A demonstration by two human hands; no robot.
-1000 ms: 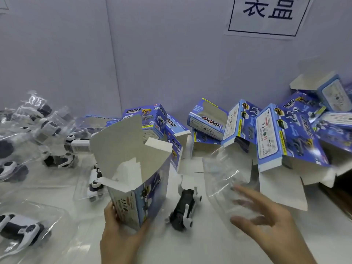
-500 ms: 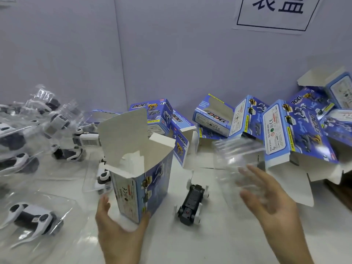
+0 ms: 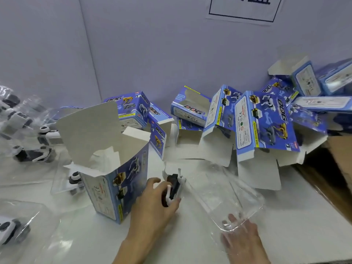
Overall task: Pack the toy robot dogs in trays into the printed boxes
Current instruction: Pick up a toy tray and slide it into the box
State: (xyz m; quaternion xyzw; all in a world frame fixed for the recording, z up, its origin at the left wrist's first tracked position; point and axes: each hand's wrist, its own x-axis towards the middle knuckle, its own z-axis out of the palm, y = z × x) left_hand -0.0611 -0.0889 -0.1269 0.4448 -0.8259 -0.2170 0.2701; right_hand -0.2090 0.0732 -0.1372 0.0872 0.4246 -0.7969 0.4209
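Left hand (image 3: 152, 204) grips dog (image 3: 174, 185), right hand (image 3: 245, 242) holds tray (image 3: 228, 197) (white table (image 3: 295, 225), grey wall (image 3: 152, 44)).

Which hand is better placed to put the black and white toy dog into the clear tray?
The left. The left hand grips the toy dog beside the open box. The right hand is at the near end of the clear tray, so it can steady it.

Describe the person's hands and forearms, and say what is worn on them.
The left hand and right hand are both bare: no gloves, rings or watch are visible. The left forearm shows no sleeve as far as the frame reaches.
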